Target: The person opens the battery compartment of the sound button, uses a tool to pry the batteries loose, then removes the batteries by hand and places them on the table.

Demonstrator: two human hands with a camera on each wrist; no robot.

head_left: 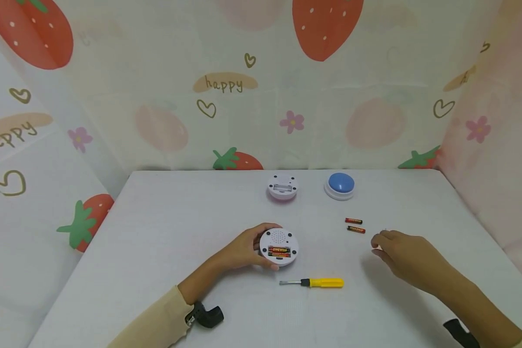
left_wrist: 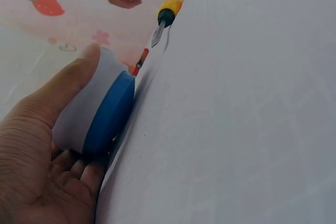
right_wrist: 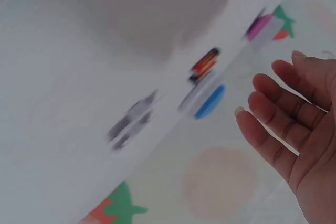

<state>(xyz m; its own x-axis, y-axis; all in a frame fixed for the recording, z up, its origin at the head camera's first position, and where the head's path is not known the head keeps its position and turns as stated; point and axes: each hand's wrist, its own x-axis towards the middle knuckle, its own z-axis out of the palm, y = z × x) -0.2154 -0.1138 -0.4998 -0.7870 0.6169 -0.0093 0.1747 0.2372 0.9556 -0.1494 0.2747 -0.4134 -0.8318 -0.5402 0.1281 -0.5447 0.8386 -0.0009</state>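
My left hand [head_left: 249, 249] grips a round white push button [head_left: 265, 237] by its sides, thumb at the near edge and fingers round the far edge. Its underside faces up, showing speaker holes and an uncovered battery compartment with two red-and-black batteries [head_left: 279, 252] inside. The blue dome [left_wrist: 113, 114] faces down to the table in the left wrist view. My right hand [head_left: 411, 256] hovers over the table's right side, fingers loosely bent with nothing in them. Past its fingertips, the right wrist view shows blurred grey pieces [right_wrist: 134, 119] on the table, mostly hidden by the hand in the head view.
A yellow-handled screwdriver [head_left: 326, 283] lies in front of the held button. Two loose batteries [head_left: 355, 229] lie left of my right hand. Toward the back edge stand an upturned button [head_left: 282, 188] with a bare compartment and a blue-domed button [head_left: 341, 183] facing up.
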